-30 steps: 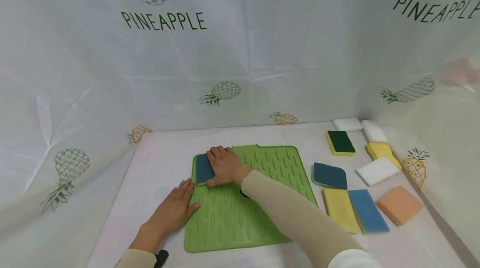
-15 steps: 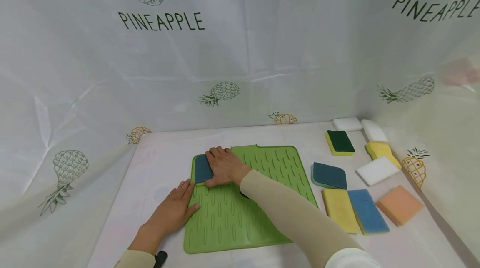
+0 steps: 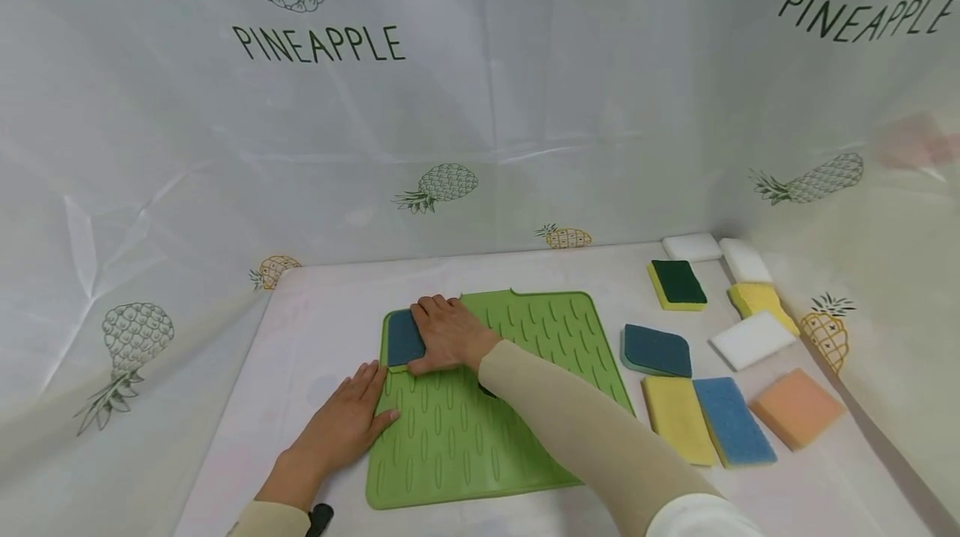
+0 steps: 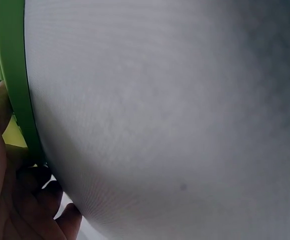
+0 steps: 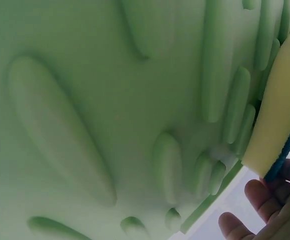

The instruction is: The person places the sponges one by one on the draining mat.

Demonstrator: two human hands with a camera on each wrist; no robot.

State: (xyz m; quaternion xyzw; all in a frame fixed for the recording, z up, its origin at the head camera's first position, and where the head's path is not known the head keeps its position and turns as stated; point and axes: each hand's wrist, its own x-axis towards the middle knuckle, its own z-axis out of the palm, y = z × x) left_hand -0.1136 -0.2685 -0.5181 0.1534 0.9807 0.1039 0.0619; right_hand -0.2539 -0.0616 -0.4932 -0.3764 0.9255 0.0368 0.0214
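Your right hand (image 3: 447, 335) holds a blue-topped sponge (image 3: 405, 338) near the far left corner of a green ridged mat (image 3: 438, 458), fingers at the sponge's far edge and thumb at the near one, so this grip is pinching it between them. The sponge lies blue side up, a strip of its yellow layer showing along the near edge; the right wrist view shows that yellow side (image 5: 277, 100) against the raised ridges. Your right forearm, in a beige sleeve (image 3: 581, 429), reaches across the mat from the near right. Your left hand (image 3: 341, 419) rests at the mat's left edge, just nearer to you than the sponge, with its grip spread: the fingers are extended and the thumb reaches out onto the mat. To the right of the mat, more sponges and blocks lie on the tabletop (image 3: 311, 303). A dark blue rounded sponge (image 3: 656, 351) is nearest the mat's right side, with a green-topped sponge (image 3: 677, 283) farther back. A yellow sponge (image 3: 678, 420) and a blue sponge (image 3: 733, 422) lie side by side in front, next to a peach sponge (image 3: 798, 408). Behind that is a white block (image 3: 753, 339), close to a notched yellow sponge (image 3: 759, 303), and two more white pieces (image 3: 692, 247) sit at the back right corner. A pale curtain (image 3: 600, 103) printed with pineapples and the word PINEAPPLE hangs behind everything.
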